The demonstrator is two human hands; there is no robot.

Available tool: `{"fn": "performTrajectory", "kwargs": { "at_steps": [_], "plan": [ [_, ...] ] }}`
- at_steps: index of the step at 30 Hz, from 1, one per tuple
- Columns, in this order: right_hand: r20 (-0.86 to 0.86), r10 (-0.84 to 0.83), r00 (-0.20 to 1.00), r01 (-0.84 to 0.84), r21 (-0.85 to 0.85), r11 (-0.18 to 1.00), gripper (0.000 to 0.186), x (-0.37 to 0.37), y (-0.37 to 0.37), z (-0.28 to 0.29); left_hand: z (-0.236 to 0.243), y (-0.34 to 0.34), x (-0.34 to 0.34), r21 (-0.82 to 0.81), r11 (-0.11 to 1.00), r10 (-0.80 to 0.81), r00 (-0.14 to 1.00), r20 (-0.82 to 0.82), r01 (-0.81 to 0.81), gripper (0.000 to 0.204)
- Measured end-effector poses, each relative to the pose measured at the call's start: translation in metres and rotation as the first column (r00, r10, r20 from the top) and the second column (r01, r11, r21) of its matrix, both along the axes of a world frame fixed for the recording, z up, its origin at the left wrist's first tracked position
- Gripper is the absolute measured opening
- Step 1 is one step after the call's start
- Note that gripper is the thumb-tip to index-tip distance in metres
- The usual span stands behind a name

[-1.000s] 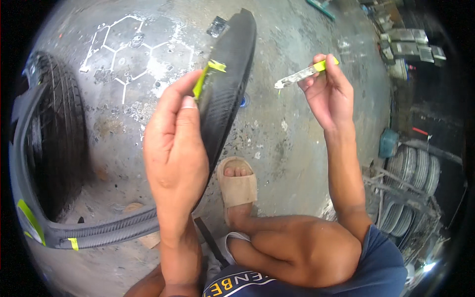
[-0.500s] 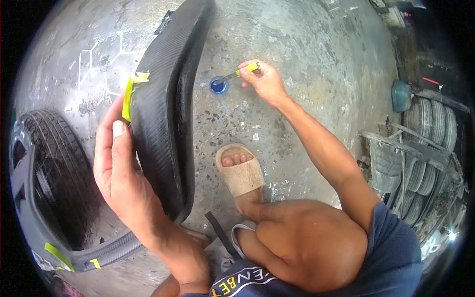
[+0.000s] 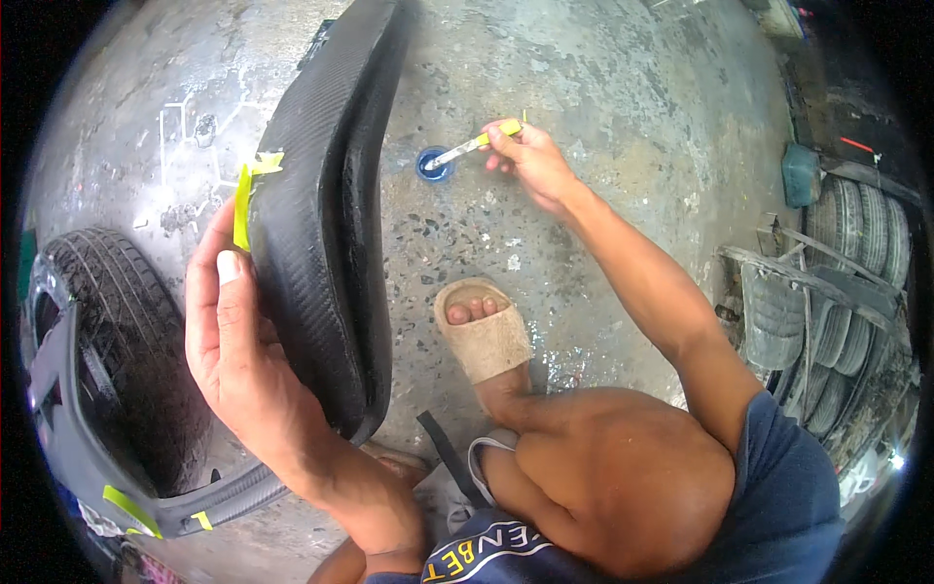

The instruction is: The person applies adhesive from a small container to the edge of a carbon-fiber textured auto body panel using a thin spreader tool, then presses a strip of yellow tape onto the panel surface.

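My left hand grips the outer edge of a long, curved black car trim panel with a carbon-fibre weave, thumb on its face and fingers behind. A strip of yellow-green tape sticks to that edge just above my fingertips. Out to the right, my right hand pinches the handle of a small brush, which has yellow-green tape wrapped around it. The brush's tip is inside a small blue cup standing on the floor; the cup's contents are hard to make out.
A tire lies at the left, with the panel's curved lower section beside it, bearing more tape. Several stacked tires and a metal frame stand at the right. My sandalled foot rests on the worn concrete floor.
My right hand has turned the brush slightly, and its pale side now shows while its tip stays in the cup. My left hand keeps its hold on the panel. The view has shifted a little.
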State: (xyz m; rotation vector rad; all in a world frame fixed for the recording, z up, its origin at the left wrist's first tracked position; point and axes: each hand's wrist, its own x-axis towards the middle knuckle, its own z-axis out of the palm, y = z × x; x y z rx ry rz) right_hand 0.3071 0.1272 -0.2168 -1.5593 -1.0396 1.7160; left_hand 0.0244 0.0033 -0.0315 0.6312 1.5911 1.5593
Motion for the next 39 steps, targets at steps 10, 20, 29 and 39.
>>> {"fn": "performTrajectory", "kwargs": {
  "at_steps": [10, 20, 29, 39],
  "plan": [
    [-0.103, -0.044, 0.994, 0.043, -0.011, 0.999, 0.027, 0.034, -0.006, 0.002, 0.001, -0.001, 0.002, 0.010, 1.000, -0.010, 1.000, -0.027, 0.010, 0.032],
    [-0.107, -0.046, 0.993, 0.049, 0.025, 0.999, 0.027, 0.055, -0.007, 0.017, -0.001, -0.003, -0.002, 0.015, 0.999, -0.032, 0.999, 0.034, 0.032, 0.033],
    [-0.461, -0.023, 0.887, 0.022, -0.008, 1.000, 0.019, 0.041, 0.003, 0.070, 0.006, -0.006, -0.004, 0.068, 0.992, -0.107, 0.994, 0.034, 0.104, 0.034],
    [-0.496, 0.014, 0.868, -0.024, -0.014, 1.000, 0.013, 0.034, 0.008, 0.059, 0.007, -0.006, 0.000, 0.076, 0.994, -0.086, 0.995, 0.053, 0.082, 0.036]
  ]
}}
